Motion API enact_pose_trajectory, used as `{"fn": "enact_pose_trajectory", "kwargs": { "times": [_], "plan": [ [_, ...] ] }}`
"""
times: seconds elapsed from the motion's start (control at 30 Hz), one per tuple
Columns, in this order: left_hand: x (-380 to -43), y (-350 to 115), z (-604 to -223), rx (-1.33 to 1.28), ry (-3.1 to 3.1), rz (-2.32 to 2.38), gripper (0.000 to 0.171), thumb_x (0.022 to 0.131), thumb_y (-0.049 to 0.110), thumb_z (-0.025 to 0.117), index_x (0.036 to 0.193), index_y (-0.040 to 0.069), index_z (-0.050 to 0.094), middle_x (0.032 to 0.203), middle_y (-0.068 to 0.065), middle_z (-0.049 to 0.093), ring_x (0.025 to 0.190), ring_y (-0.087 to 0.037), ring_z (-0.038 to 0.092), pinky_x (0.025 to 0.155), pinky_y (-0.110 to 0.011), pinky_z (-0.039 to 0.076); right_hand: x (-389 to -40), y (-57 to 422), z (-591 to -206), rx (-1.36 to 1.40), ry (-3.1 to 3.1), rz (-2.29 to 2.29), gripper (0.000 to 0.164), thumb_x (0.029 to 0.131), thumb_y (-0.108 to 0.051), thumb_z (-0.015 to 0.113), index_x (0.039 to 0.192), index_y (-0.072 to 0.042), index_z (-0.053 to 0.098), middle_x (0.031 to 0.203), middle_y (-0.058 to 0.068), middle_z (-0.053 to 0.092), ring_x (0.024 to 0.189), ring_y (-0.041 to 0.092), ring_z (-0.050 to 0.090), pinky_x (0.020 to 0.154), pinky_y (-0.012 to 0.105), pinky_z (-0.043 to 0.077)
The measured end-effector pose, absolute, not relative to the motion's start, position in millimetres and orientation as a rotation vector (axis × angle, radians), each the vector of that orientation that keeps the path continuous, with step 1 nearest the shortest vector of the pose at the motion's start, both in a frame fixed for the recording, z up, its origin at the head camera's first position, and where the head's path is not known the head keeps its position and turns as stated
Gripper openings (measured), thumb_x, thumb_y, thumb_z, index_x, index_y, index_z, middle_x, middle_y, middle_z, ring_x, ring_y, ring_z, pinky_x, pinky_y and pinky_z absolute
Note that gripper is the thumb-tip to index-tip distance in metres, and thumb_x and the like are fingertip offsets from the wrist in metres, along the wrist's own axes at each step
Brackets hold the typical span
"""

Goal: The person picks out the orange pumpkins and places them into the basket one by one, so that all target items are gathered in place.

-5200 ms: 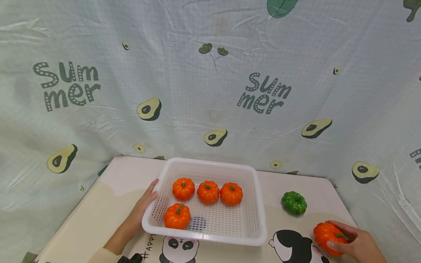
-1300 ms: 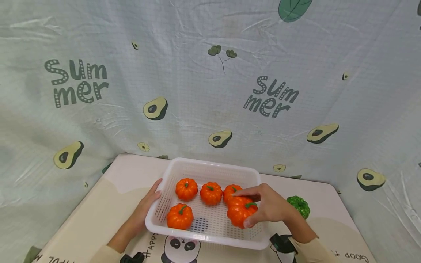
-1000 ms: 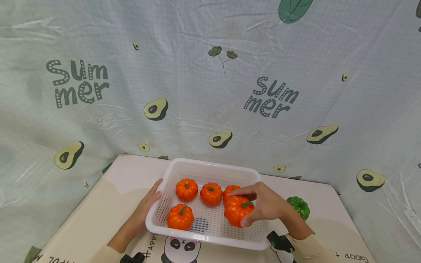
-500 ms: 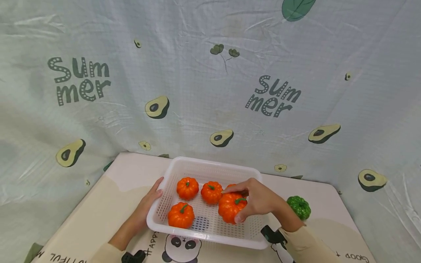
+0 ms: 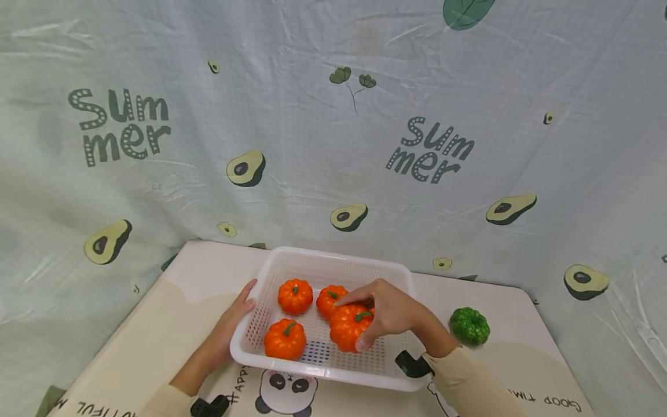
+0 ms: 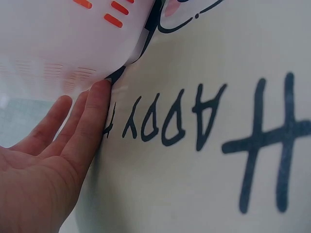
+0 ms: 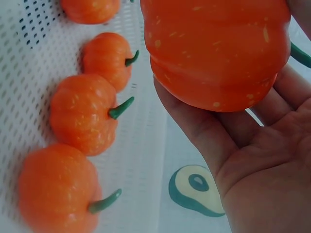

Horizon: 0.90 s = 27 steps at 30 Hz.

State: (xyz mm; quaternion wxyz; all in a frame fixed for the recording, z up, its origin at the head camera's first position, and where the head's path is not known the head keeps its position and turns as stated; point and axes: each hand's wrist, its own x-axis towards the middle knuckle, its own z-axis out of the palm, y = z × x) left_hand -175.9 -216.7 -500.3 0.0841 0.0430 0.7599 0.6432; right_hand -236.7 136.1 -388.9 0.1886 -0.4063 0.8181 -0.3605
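My right hand (image 5: 392, 311) grips an orange toy pumpkin (image 5: 348, 330) with a green stem over the right half of the white basket (image 5: 323, 372). In the right wrist view, the held pumpkin (image 7: 218, 53) rests against curled fingers, apart from the pumpkins in the basket. Inside stand two orange pumpkins at the back, one at the left (image 5: 295, 296) and one beside it (image 5: 328, 300), plus one at the front left (image 5: 285, 339). My right hand hides another back one in the head view; the right wrist view shows it. My left hand (image 5: 229, 327) touches the basket's left side with straight fingers.
A green pumpkin (image 5: 469, 326) lies on the table right of the basket. The table mat (image 5: 208, 278) carries printed words and a panda. A sheet printed with avocados (image 5: 292, 116) hangs behind the table.
My right hand took the orange pumpkin from the table's right side to above the basket, then shifted it further left. My left hand stays at the basket's side.
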Motion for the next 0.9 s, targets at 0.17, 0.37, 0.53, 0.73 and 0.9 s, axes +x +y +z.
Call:
{"fn": "enact_pose_trajectory", "kwargs": {
  "times": [0.17, 0.37, 0.53, 0.73, 0.9],
  "plan": [
    [-177.2, -216.7, -499.8, 0.130, 2.267, 1.931, 0.063, 0.111, 0.045, 0.031, 0.168, 0.032, 0.009, 0.178, -0.010, 0.009, 0.156, -0.047, 0.026, 0.117, -0.067, 0.036, -240.3, 129.8, -390.2, -1.120, 2.281, -1.002, 0.070, 0.064, -0.022, 0.098, 0.129, -0.014, 0.075, 0.127, 0.003, 0.075, 0.104, 0.009, 0.068, 0.094, 0.023, 0.056],
    [-176.8, -217.0, -499.4, 0.137, 2.261, 1.935, 0.064, 0.111, 0.044, 0.032, 0.169, 0.031, 0.008, 0.178, -0.010, 0.007, 0.156, -0.048, 0.025, 0.117, -0.066, 0.036, -243.8, 123.0, -393.2, -1.144, 2.253, -0.983, 0.071, 0.064, -0.020, 0.098, 0.129, -0.010, 0.074, 0.127, 0.002, 0.076, 0.106, 0.008, 0.067, 0.098, 0.023, 0.054],
    [-176.2, -217.2, -499.7, 0.131, 2.256, 1.947, 0.064, 0.111, 0.044, 0.032, 0.169, 0.030, 0.008, 0.178, -0.010, 0.006, 0.157, -0.048, 0.023, 0.117, -0.067, 0.033, -246.2, 118.4, -397.4, -1.167, 2.229, -0.983, 0.069, 0.063, -0.018, 0.098, 0.127, -0.010, 0.075, 0.125, 0.002, 0.076, 0.105, 0.007, 0.067, 0.097, 0.024, 0.054],
    [-175.2, -216.7, -501.7, 0.130, 2.253, 1.947, 0.065, 0.111, 0.043, 0.031, 0.169, 0.028, 0.007, 0.178, -0.010, 0.004, 0.158, -0.047, 0.020, 0.119, -0.067, 0.028, -249.1, 113.7, -406.6, -1.172, 2.177, -0.986, 0.064, 0.065, -0.017, 0.097, 0.125, -0.013, 0.076, 0.126, 0.008, 0.076, 0.107, 0.006, 0.066, 0.095, 0.022, 0.055],
    [-173.9, -216.7, -502.5, 0.129, 2.254, 1.950, 0.065, 0.111, 0.044, 0.032, 0.169, 0.029, 0.008, 0.178, -0.010, 0.004, 0.158, -0.048, 0.021, 0.118, -0.067, 0.030, -248.8, 109.1, -409.6, -1.148, 2.182, -0.943, 0.062, 0.065, -0.020, 0.097, 0.123, -0.018, 0.077, 0.125, 0.004, 0.076, 0.106, 0.006, 0.065, 0.095, 0.022, 0.055]
  ]
}}
